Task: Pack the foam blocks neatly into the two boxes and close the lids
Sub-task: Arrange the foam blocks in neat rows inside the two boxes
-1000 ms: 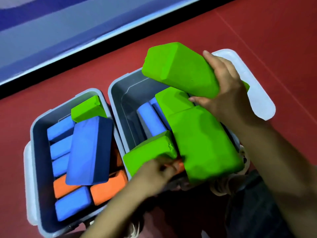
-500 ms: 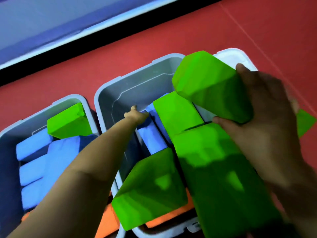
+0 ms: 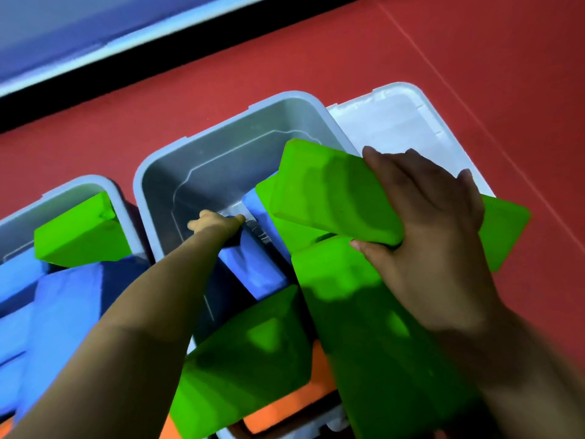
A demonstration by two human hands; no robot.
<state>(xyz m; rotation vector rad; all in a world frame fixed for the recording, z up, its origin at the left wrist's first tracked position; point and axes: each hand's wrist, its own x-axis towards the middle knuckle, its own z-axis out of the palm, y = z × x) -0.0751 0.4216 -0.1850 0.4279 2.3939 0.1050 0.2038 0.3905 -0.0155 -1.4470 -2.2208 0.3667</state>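
The grey plastic box in the middle [image 3: 158, 185] is the landmark here. Half a second ago the left hand [image 3: 215, 221] was just arriving at the blue foam blocks inside it; now it is deep in the box's far half, its fingers curled over the top end of the upright blue foam block [image 3: 253, 267] that stands against the green stack. How firmly they grip is hard to tell, since the hand is small and partly blurred. The right hand [image 3: 424, 223] has brought the loose green foam slab [image 3: 332, 191] lower and flatter across the box's right rim, thumb under its near edge and fingers spread over its right end, holding it clear of the contents.

Inside the box, a long green foam block [image 3: 373, 337] lies tilted along the right side, a green foam wedge [image 3: 247, 359] leans at the near end, and an orange foam block [image 3: 285, 407] shows beneath them. The box's white lid [image 3: 395, 122] lies open just beyond its right rim. To the box's left, the second grey box [image 3: 95, 185] holds blue blocks and another green wedge [image 3: 82, 236].

The shift suggests the left hand is straightening the blue block to open a slot for the held slab. Both boxes look untidy, so packing is well short of done and neither lid can close yet.
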